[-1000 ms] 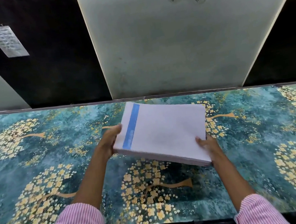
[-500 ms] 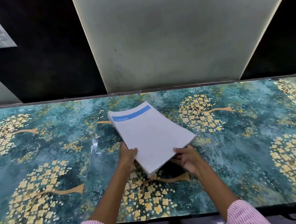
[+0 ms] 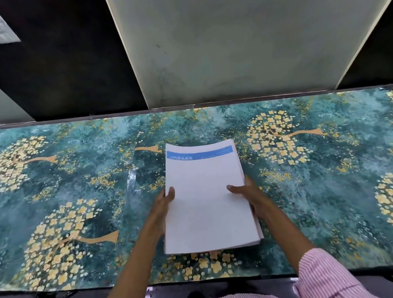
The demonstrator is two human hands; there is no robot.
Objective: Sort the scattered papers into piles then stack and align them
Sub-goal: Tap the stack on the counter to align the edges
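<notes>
Now: one paper stack (image 3: 205, 197), left hand (image 3: 164, 204) and right hand (image 3: 247, 192) clamped on sides.

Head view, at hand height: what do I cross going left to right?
Teal flowered table cover → left hand on the stack's left edge → paper stack → right hand on its right edge → more table cover.

Both hands (image 3: 207, 198) grip paper stack (image 3: 207, 197) over table (image 3: 320, 182)
</notes>
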